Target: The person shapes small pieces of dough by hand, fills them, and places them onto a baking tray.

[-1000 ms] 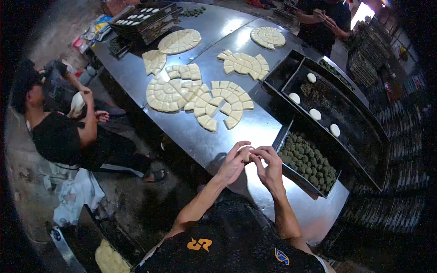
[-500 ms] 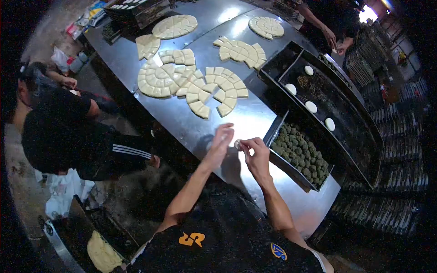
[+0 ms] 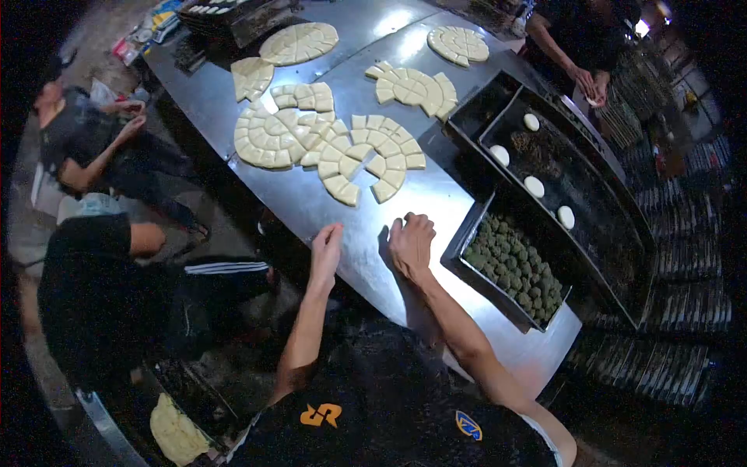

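Dough (image 3: pixel 398 144) lay on the worktop (image 3: pixel 436 183) in flat sheets cut into wedges, the closest pieces just beyond the two hands. The right grip (image 3: pixel 412 245) was back up, fingers bent down against the metal near the box (image 3: pixel 490 292); whether anything lay beneath its palm, I could not tell. The left grip (image 3: pixel 326 255) hung by the worktop's near edge, its fingers drawn loosely together; nothing showed in it, but its inner side was hidden, so I could not be sure.

Each wedge was probably light, soft and stretchy, its sheen suggesting an oily, rather slippery skin. It likely took dents readily, so a hold on both cut sides, with flat fingertips, would have suited it better than a pinch at one corner. The dark balls (image 3: pixel 517 271) in the box looked crumbly, best cupped lightly; the four white rounds (image 3: pixel 566 217) on the tray (image 3: pixel 603 257) seemed smooth and easily marked.
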`<state>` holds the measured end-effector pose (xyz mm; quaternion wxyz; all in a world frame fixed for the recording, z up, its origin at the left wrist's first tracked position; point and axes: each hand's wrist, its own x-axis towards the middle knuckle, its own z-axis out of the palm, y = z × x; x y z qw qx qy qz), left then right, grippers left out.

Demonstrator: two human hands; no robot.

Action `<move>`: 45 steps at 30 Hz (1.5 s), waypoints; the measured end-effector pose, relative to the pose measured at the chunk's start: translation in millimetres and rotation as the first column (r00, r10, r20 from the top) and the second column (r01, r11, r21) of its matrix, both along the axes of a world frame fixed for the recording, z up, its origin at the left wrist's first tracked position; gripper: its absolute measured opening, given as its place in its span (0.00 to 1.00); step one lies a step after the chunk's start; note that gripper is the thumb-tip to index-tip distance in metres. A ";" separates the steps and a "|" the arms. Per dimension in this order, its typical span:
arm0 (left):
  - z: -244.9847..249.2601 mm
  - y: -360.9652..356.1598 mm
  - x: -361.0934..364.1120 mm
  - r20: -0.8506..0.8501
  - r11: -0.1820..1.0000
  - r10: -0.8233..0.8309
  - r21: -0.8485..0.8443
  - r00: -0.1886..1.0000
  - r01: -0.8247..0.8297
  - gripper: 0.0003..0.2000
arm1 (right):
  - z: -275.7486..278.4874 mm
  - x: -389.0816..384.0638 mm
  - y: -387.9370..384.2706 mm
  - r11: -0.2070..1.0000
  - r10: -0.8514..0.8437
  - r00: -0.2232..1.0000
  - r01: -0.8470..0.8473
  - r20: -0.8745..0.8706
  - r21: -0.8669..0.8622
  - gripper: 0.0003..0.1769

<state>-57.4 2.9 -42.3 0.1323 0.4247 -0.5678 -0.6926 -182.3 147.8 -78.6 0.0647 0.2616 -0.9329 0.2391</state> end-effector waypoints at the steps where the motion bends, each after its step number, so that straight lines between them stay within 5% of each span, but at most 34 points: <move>1: -5.6 -5.8 -13.2 -0.014 1.000 0.008 -0.011 1.000 -0.008 0.18 | 6.8 -6.0 -6.6 1.000 0.008 1.000 -0.008 -0.014 -0.011 0.20; 3: -30.9 -13.5 -37.1 0.222 0.933 -0.035 -0.341 0.974 0.111 0.19 | 15.6 -1.2 -4.0 0.998 0.060 0.998 -0.060 -0.020 0.000 0.16; 5: -62.9 -21.5 -65.7 0.130 0.910 -0.002 -0.410 0.992 0.055 0.23 | -6.1 -7.4 1.3 0.983 0.169 0.978 -0.158 -0.121 0.095 0.14; 7: -58.5 -22.4 -95.5 0.046 0.901 0.093 -0.428 0.995 -0.064 0.19 | 7.1 0.0 12.1 0.989 0.122 0.991 -0.126 0.053 0.075 0.17; 9: -134.5 -42.8 -129.6 -0.249 0.892 0.214 -0.345 0.945 -0.293 0.16 | 19.6 3.7 33.0 0.982 0.072 0.890 -0.143 0.449 0.127 0.23; 11: -67.4 -18.8 -125.6 -0.002 0.838 0.373 -0.428 0.928 -0.338 0.16 | 34.2 7.2 64.9 0.875 0.281 0.861 -0.411 0.423 0.255 0.19; 12: -73.1 -18.3 -129.2 -0.029 0.816 0.373 -0.465 0.927 -0.343 0.17 | 4.8 5.4 81.8 0.885 0.389 0.830 -0.457 0.398 0.086 0.17; 17: -90.5 -14.4 -106.6 -0.294 0.873 0.184 -0.390 0.938 -0.293 0.12 | 90.5 4.1 159.5 0.897 0.393 0.721 -0.166 0.571 -0.409 0.17; 19: -51.9 13.4 -72.0 -0.297 0.991 -0.018 -0.132 0.955 -0.022 0.10 | 111.6 -16.9 203.9 0.925 0.240 0.807 -0.021 0.540 -0.380 0.16; 22: -14.2 39.0 -36.5 -0.291 0.988 -0.142 0.011 0.946 0.151 0.11 | 140.9 -60.7 270.4 0.872 -0.108 0.961 0.214 0.254 -0.440 0.15; 25: -10.3 43.7 -20.2 -0.308 0.967 -0.188 0.111 0.933 0.231 0.15 | 165.5 -118.7 328.8 0.810 -0.422 0.907 0.372 -0.010 -0.453 0.15; 27: -0.3 45.3 -16.5 -0.322 0.954 -0.213 0.138 0.922 0.268 0.17 | 187.0 -143.9 350.5 0.807 -0.544 0.839 0.523 -0.002 -0.276 0.14; 28: 8.7 46.6 -15.9 -0.325 0.948 -0.224 0.146 0.919 0.283 0.18 | 184.5 -155.1 362.8 0.803 -0.551 0.835 0.528 -0.006 -0.277 0.14; 30: 16.0 47.1 -17.3 -0.326 0.940 -0.243 0.151 0.913 0.305 0.18 | 163.9 -175.1 380.1 0.828 -0.528 0.768 0.560 -0.364 -0.018 0.13; 31: 16.3 46.1 -17.7 -0.337 0.943 -0.234 0.150 0.912 0.297 0.19 | 156.9 -178.6 383.9 0.825 -0.533 0.764 0.565 -0.364 -0.021 0.13; 33: 23.5 46.9 -17.9 -0.346 0.945 -0.226 0.148 0.911 0.291 0.20 | 146.9 -183.3 389.6 0.850 -0.520 0.851 0.508 0.074 0.138 0.13; 35: 40.6 54.2 -19.5 -0.382 0.950 -0.193 0.158 0.904 0.270 0.22 | 151.3 -163.8 371.3 0.823 -0.567 0.822 0.563 0.047 0.081 0.12; 37: 49.7 62.4 -26.0 -0.380 0.941 -0.203 0.180 0.902 0.288 0.22 | 152.6 -136.3 335.0 0.762 -0.627 0.743 0.522 -0.234 -0.384 0.13; 39: 56.7 76.6 -35.5 -0.369 0.930 -0.215 0.205 0.904 0.305 0.23 | 163.6 -92.6 268.0 0.683 -0.536 0.843 0.463 0.044 -0.565 0.13; 40: 58.8 88.1 -42.9 -0.386 0.903 -0.292 0.190 0.875 0.386 0.23 | 123.0 -86.0 241.7 0.642 -0.421 0.907 0.287 -0.013 -0.711 0.14; 42: 68.2 115.0 -54.4 -0.393 0.843 -0.423 0.161 0.817 0.514 0.22 | 121.0 -30.3 173.8 0.669 -0.205 0.864 0.467 0.460 -0.579 0.22; 45: 42.3 159.6 -60.7 -0.486 0.826 -0.473 0.047 0.735 0.562 0.22 | 83.1 1.2 117.8 0.463 -0.208 0.842 0.534 0.499 -0.708 0.32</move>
